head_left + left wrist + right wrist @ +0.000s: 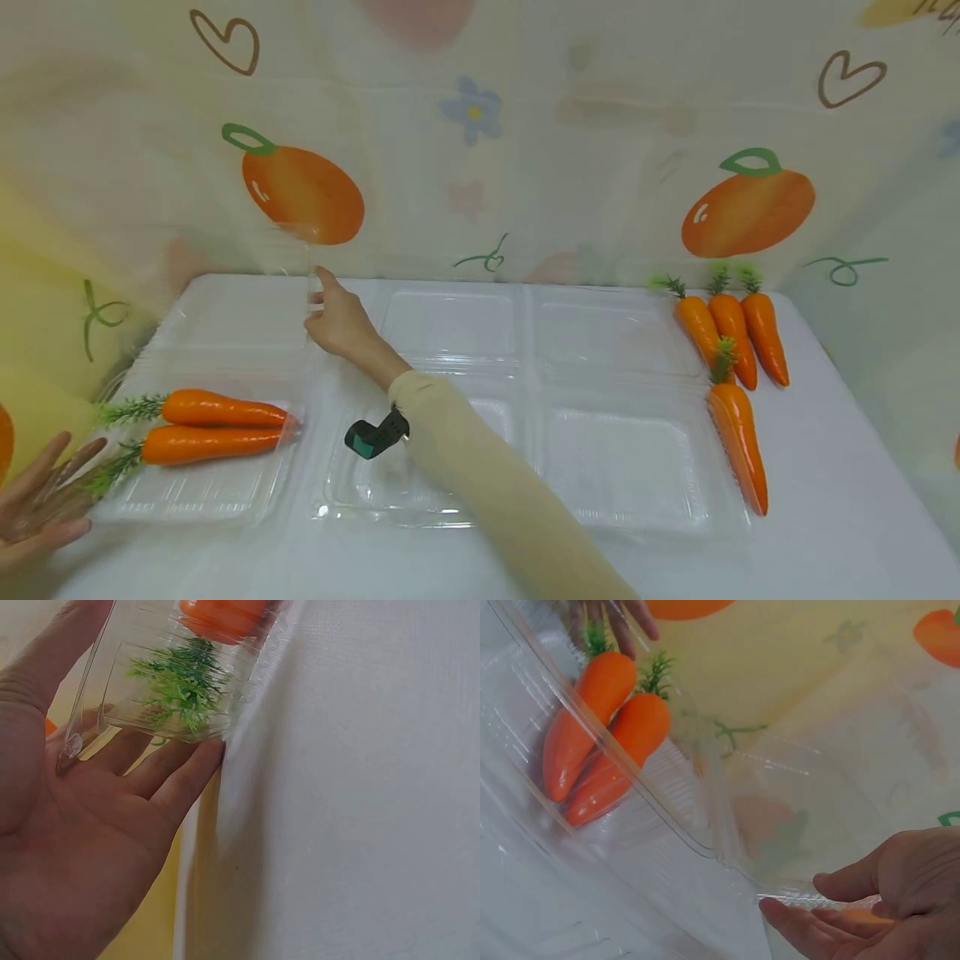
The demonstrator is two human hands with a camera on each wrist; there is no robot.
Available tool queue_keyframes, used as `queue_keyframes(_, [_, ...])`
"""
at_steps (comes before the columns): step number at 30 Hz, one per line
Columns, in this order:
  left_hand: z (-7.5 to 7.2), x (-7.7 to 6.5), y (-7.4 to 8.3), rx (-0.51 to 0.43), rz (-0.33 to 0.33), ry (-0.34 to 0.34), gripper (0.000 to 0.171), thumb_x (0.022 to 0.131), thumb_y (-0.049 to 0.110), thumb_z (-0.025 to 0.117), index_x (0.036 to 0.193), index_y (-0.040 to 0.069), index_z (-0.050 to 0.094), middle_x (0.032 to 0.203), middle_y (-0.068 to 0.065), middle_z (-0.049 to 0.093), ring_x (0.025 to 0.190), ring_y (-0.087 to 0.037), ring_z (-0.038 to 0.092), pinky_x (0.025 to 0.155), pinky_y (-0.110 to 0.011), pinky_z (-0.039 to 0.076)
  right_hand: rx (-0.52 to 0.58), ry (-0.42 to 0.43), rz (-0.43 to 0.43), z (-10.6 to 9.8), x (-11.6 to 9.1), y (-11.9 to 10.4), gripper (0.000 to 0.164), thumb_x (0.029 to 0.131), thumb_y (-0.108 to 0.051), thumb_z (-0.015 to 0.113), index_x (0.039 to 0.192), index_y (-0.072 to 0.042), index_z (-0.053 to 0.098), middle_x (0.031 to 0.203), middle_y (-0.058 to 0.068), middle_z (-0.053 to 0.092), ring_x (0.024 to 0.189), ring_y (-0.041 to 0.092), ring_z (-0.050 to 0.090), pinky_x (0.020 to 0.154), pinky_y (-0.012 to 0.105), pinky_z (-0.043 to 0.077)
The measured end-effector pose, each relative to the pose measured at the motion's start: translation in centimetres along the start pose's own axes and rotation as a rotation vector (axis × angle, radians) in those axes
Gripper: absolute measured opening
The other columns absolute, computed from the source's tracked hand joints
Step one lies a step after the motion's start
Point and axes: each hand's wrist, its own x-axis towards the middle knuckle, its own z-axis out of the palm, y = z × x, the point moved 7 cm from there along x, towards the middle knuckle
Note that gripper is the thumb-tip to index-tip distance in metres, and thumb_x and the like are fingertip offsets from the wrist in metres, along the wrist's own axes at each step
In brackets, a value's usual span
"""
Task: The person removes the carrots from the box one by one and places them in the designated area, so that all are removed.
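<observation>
Two carrots (212,443) with green tops lie side by side in a clear plastic container (198,502) at the left of the table. Its clear hinged lid (309,254) stands raised at the back. My right hand (341,321) pinches the lid's right edge between thumb and fingers, as the right wrist view also shows. At the container's left end is my left hand (41,500), its fingers spread and fairly straight. In the left wrist view, those fingers touch the container's end wall beside the leafy carrot top (184,686).
Two more open clear containers stand side by side, a middle one (397,521) partly behind my right sleeve and a right one (622,467). Several loose carrots (765,337) lie at the right, one against the right container's edge. A patterned cloth (585,167) hangs behind the table.
</observation>
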Motion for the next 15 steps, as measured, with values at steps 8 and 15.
queue_keyframes(8, [-0.1,-0.1,-1.5,-0.016,-0.174,0.101,0.098,0.092,-0.024,0.04,0.157,0.032,-0.009,0.161,0.019,0.005,0.124,0.021,0.035,0.105,-0.003,0.007,-0.009,0.022,0.052,-0.1,0.1,1.1,0.064,0.087,0.002,0.055,0.148,-0.007,0.038,0.126,0.007,0.066,0.104,0.012,0.064,0.08,0.015,0.046])
queue_keyframes(15, [-0.3,0.1,-0.7,-0.014,-0.097,0.094,0.101,0.087,-0.03,0.041,0.158,0.024,-0.006,0.161,0.016,0.015,0.125,0.017,0.038,0.097,-0.003,0.031,-0.023,0.062,0.073,0.1,0.0,1.4,0.053,0.086,0.0,0.056,0.139,-0.002,0.05,0.123,0.006,0.067,0.099,0.012,0.064,0.073,0.015,0.048])
